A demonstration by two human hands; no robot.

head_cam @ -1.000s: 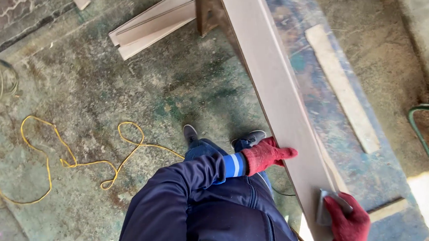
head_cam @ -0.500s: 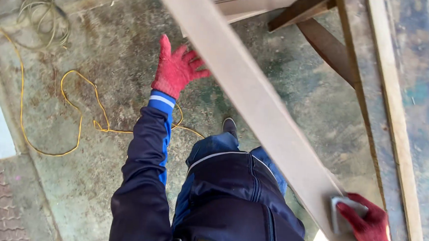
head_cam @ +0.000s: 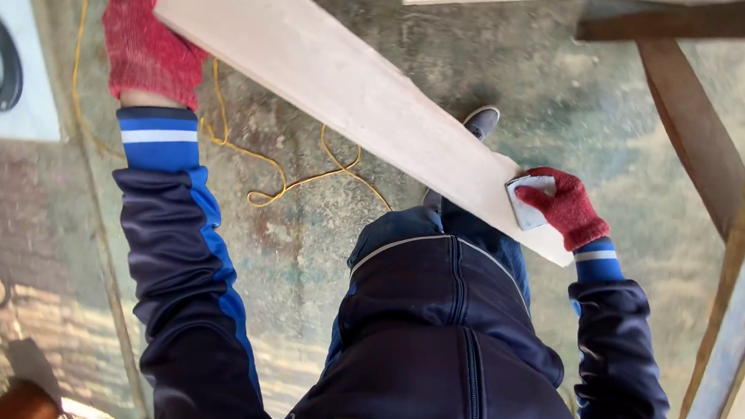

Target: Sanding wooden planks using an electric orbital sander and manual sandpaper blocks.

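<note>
Board (head_cam: 345, 89) – long axis 10-to-4 o'clock; left hand (head_cam: 148, 40) clasps far end, right hand (head_cam: 566, 209) pinches grey pad (head_cam: 526, 200) against near end.

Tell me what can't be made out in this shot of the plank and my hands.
Head view only:
- Plank: far end cut off by the top edge.
- Left hand: fingertips cut off by that edge.
- Grey block: partly covered by the right hand.
- Shoe: mostly behind the plank.

Stained concrete floor (head_cam: 319, 258), sunlit brick paving (head_cam: 22, 242) left, wooden trestle (head_cam: 691, 124) right.
</note>
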